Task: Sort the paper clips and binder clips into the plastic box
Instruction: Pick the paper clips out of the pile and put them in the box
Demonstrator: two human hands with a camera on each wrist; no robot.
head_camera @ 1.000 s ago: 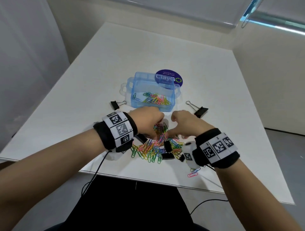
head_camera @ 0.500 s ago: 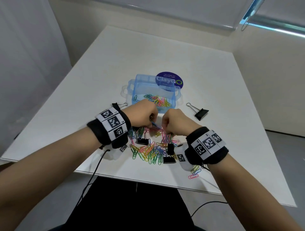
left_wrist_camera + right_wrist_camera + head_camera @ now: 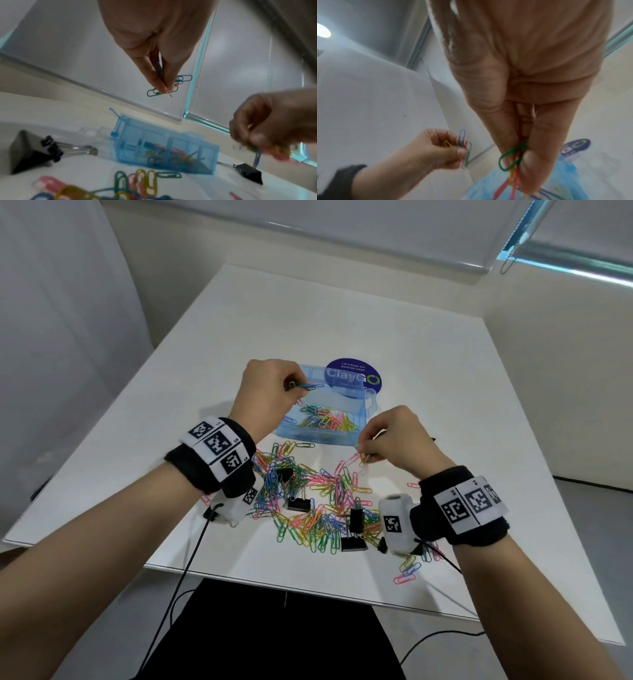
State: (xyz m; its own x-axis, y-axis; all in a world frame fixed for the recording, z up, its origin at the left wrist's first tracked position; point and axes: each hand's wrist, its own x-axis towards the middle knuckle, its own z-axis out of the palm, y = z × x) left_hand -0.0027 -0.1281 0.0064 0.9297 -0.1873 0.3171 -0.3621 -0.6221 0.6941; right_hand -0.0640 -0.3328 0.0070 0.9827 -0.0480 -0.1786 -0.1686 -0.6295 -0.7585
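Observation:
A clear blue plastic box (image 3: pixel 310 436) stands mid-table with coloured paper clips inside. My left hand (image 3: pixel 270 392) is raised over the box's left end and pinches a small bunch of paper clips (image 3: pixel 171 83). At the box's front right corner my right hand (image 3: pixel 394 436) pinches another bunch of paper clips (image 3: pixel 511 161). A loose heap of coloured paper clips (image 3: pixel 308 501) lies between my wrists, with black binder clips (image 3: pixel 298 503) mixed in. One more binder clip (image 3: pixel 34 152) lies left of the box and another binder clip (image 3: pixel 248 171) to its right.
A round purple sticker (image 3: pixel 352 374) lies on the white table (image 3: pixel 342 313) behind the box. A few stray paper clips (image 3: pixel 407 571) sit near the front edge by my right wrist. Walls close in on the left and right.
Both hands have lifted off the heap with paper clips. The left hand rose to above the box; the right hand moved to the box's front right corner.

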